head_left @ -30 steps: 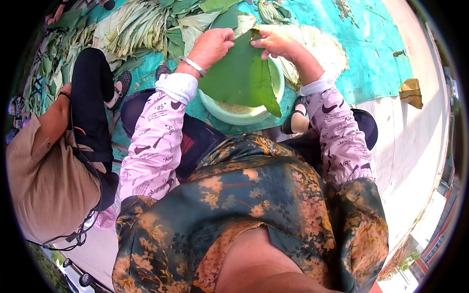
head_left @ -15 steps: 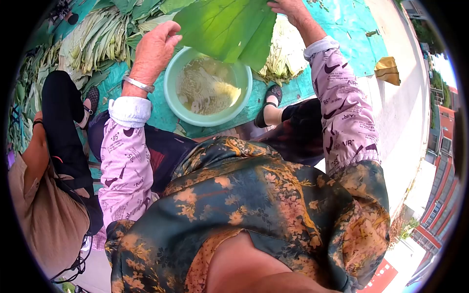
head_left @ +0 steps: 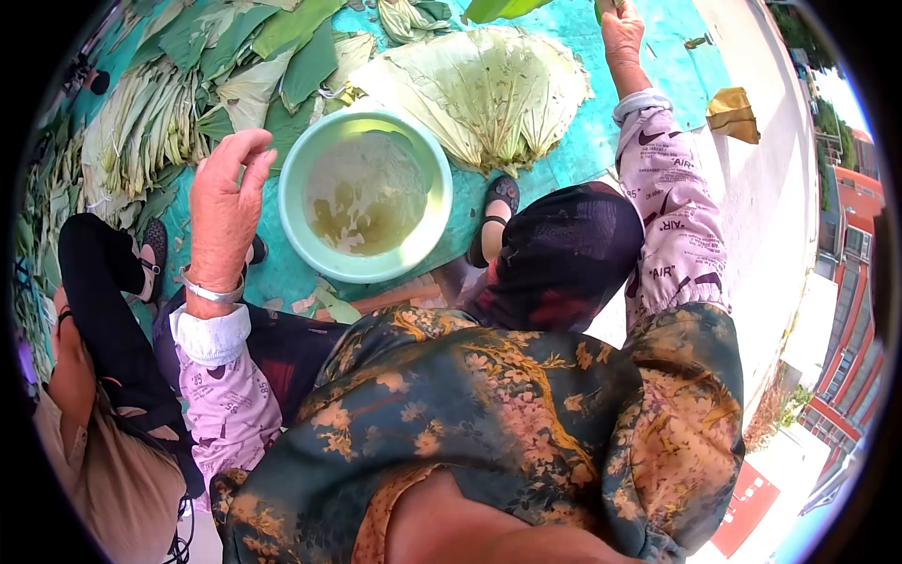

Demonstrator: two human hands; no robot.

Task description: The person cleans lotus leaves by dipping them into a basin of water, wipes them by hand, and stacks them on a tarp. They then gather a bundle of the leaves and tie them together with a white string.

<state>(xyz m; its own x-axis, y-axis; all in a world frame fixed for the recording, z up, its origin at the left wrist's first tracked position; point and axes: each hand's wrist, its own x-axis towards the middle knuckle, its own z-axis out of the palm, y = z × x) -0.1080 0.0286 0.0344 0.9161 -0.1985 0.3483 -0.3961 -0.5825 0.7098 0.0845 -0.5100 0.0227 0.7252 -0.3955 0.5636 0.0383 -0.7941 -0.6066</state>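
My right hand (head_left: 622,36) is at the top edge of the view, its fingers closed on a green lotus leaf (head_left: 507,8) that is mostly out of frame. My left hand (head_left: 230,197) hovers left of the basin with its fingers loosely bent and apart from the thumb, holding nothing. Between my feet stands a pale green plastic basin (head_left: 299,235) with murky water in it. Just beyond it, a fan of pale folded lotus leaves (head_left: 479,89) lies flat on the sheet.
Heaps of folded and loose leaves (head_left: 141,132) cover the left side of the turquoise sheet (head_left: 672,56). A seated person's dark trouser leg (head_left: 108,291) is close on my left. One dry brown leaf (head_left: 733,115) lies on the pale pavement (head_left: 761,179) at right.
My left hand has let go of the green leaf and moved down and left. My right hand has carried the leaf up and to the right, uncovering the pale fan.
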